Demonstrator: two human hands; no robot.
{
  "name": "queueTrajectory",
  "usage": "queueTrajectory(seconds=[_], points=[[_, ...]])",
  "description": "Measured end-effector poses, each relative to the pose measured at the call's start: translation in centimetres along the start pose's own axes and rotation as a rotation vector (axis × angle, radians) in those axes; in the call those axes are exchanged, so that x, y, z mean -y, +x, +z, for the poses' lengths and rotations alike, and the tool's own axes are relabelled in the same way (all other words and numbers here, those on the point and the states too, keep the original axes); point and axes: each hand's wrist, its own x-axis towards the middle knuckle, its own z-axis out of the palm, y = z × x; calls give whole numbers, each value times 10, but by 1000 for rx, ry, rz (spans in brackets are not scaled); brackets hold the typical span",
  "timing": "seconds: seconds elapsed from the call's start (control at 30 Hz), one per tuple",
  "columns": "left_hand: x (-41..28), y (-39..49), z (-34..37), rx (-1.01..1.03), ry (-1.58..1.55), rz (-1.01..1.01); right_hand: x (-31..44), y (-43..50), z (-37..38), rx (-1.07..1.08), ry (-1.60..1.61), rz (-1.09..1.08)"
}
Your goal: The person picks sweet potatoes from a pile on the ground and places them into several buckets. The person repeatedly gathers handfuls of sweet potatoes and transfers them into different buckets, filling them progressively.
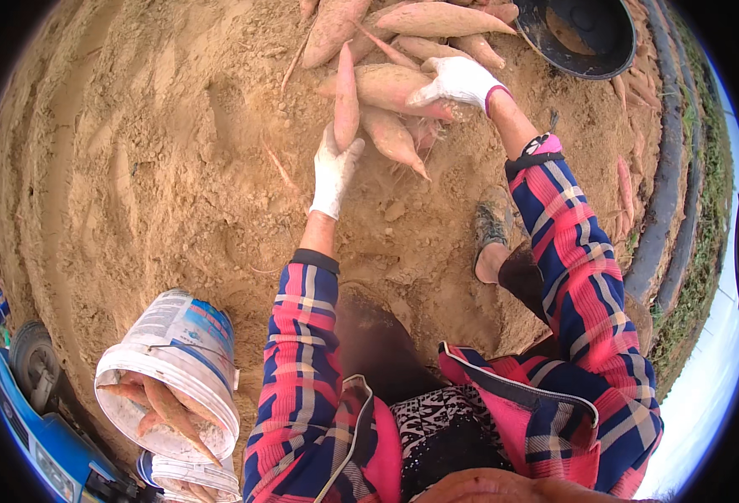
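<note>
My left hand [333, 173], in a white glove, grips the lower end of a slim pink sweet potato [345, 94], whose tip points away from me. My right hand [456, 82], gloved too, lies over the right part of a thick sweet potato [387, 87], thumb on its near side and fingers across its far side. Just below it, a tapered sweet potato [393, 135] with stringy roots rests on the soil. Beyond both hands is a pile of sweet potatoes [445, 19], partly cut off by the upper edge of the view.
A black tub [602, 38] stands at the upper right. White buckets [174, 327] holding sweet potatoes are at the lower left, near a blue vehicle [48, 440]. Dark plastic strips [662, 182] run along the right, beside more sweet potatoes [625, 188]. My shoe [494, 220] is on sandy soil.
</note>
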Motion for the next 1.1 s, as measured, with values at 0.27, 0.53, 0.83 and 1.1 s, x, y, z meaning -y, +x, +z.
queueTrajectory(seconds=[0.27, 0.53, 0.83, 1.1], points=[[45, 5, 26, 166, -1133, -161, 83, -12, 59, 82, -279, 275], [18, -131, 47, -109, -1282, -131, 150, -102, 75, -43, -128, 212], [-138, -317, -144, -639, -742, 483, 353, -140, 41, -416, 525, -707], [-173, -456, -271, -908, -417, 345, 532, -125, 84, -147, 290, -985]])
